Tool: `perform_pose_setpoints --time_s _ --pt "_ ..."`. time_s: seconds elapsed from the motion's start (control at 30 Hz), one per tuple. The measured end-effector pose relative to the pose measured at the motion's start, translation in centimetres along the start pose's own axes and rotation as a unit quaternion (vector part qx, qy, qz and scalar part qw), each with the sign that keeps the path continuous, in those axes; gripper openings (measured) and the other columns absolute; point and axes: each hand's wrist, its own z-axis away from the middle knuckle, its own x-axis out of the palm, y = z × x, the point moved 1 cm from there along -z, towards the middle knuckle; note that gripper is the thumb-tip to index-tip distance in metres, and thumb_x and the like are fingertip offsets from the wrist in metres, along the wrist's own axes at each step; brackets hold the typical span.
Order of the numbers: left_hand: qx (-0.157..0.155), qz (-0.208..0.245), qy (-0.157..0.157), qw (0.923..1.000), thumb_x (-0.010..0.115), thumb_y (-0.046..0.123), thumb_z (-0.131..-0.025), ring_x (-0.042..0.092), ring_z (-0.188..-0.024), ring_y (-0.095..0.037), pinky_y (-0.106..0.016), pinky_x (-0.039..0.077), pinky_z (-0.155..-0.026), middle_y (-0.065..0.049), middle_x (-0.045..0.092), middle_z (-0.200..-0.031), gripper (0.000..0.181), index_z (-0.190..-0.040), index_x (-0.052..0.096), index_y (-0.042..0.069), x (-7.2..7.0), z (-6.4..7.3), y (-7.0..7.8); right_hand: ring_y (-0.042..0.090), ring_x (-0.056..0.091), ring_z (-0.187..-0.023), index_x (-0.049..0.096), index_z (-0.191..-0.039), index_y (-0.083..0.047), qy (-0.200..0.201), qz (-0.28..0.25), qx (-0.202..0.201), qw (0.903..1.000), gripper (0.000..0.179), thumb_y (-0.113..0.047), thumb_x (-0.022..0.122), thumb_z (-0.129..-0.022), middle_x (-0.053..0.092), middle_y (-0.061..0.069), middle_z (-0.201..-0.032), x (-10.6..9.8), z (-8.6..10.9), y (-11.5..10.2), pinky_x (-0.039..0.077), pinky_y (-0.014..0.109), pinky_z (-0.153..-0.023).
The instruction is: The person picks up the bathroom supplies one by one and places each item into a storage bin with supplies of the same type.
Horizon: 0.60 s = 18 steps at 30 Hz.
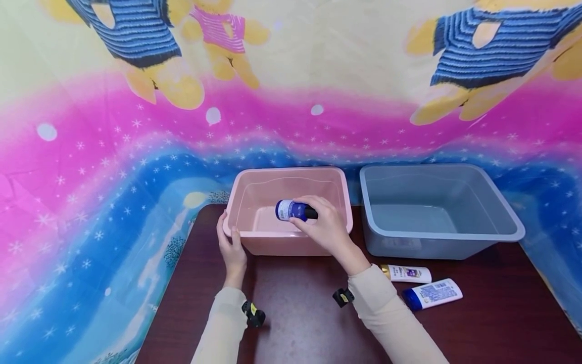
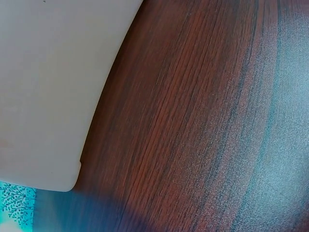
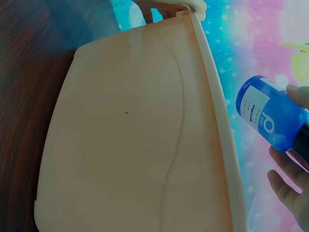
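A blue bottle [image 1: 291, 210] with a black cap and a white label lies sideways in the grip of my right hand [image 1: 325, 225], above the pink bin [image 1: 291, 242]. In the right wrist view the bottle [image 3: 270, 111] is held between thumb and fingers, outside the near rim of the bin [image 3: 120, 125]. My left hand [image 1: 233, 253] holds the bin's left front corner, its thumb at the front rim and its fingers along the left side. The left wrist view has only the bin's outer wall [image 2: 48, 87] and the tabletop; no hand shows there.
A grey-blue bin [image 1: 441, 247] stands to the right of the pink one. In front of it lie a white tube with a gold cap [image 1: 409, 273] and a white bottle with a blue cap [image 1: 434, 294]. A patterned cloth [image 1: 291, 121] hangs behind the dark wooden table [image 1: 300, 313].
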Motion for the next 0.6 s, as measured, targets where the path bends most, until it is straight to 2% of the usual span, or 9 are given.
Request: perform_pose_setpoints --time_s 0.6 --pt "-0.004 0.004 -0.003 1.0000 0.047 -0.001 -0.097 0.041 -0.134 -0.030 -0.031 0.031 -0.108 -0.020 0.044 -0.148 0.049 -0.145 0.040 -0.005 0.0 -0.1 0.0 0.023 0.059 -0.111 0.070 -0.122 -0.013 -0.016 0.009 0.053 0.9984 0.044 -0.024 0.084 -0.081 0.067 0.006 -0.119 0.2 -0.8 1.8 0.055 0.039 -0.086"
